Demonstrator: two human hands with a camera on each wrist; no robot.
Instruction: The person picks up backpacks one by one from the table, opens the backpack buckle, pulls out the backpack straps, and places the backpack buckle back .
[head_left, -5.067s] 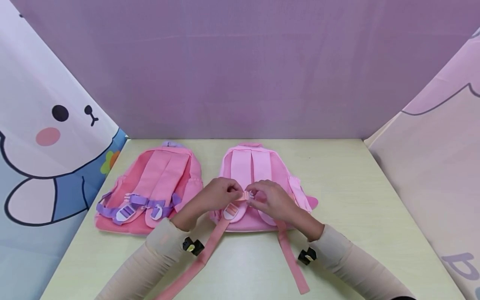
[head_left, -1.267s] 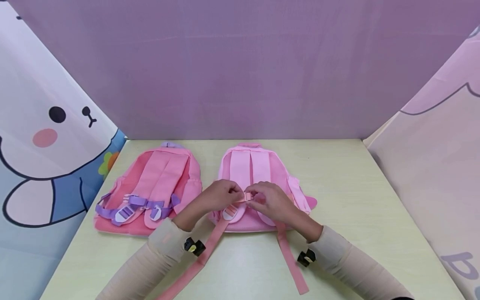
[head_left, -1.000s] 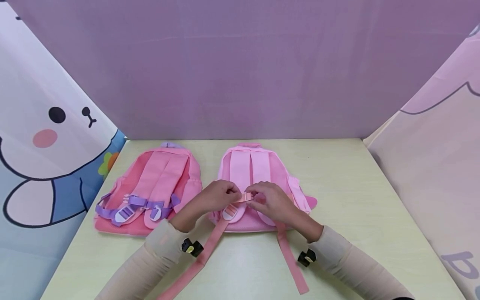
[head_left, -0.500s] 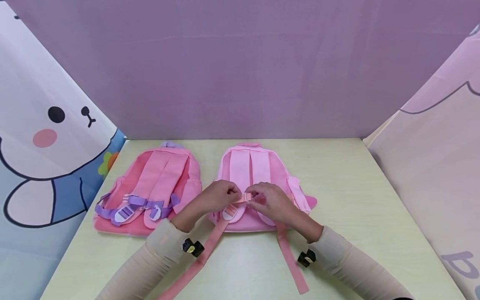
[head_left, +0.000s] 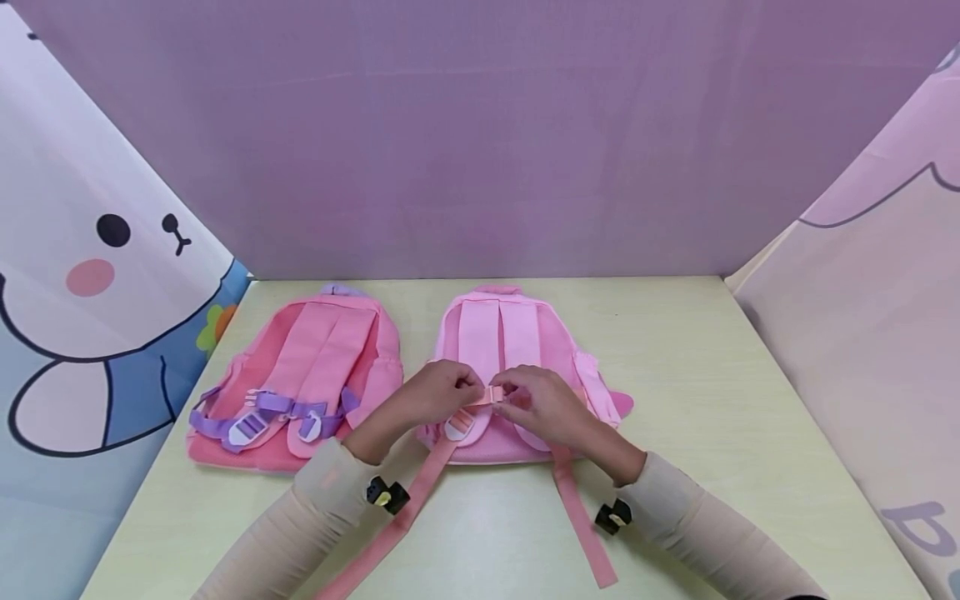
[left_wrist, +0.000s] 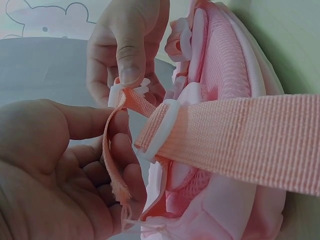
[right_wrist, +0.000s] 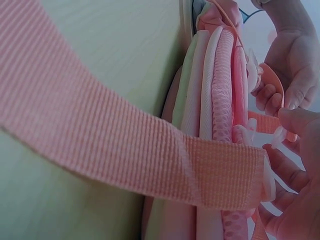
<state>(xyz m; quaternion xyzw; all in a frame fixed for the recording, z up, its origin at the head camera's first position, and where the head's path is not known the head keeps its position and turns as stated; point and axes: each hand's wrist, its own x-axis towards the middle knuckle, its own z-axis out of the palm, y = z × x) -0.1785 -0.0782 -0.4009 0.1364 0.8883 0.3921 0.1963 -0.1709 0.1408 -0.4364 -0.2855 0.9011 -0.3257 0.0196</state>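
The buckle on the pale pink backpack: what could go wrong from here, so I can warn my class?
The frayed strap end could unravel further or jam in the white buckle. It might slip back if the left hand loosens its grip. The long loose strap, close beside the black wrist camera, may snag.

This place is looking like a screened work booth: a purple panel (head_left: 480, 142) is rising behind the pale bench (head_left: 712, 375), while a cartoon-face sheet (head_left: 142, 308) and a pastel printed sheet (head_left: 862, 333) are enclosing its two sides.
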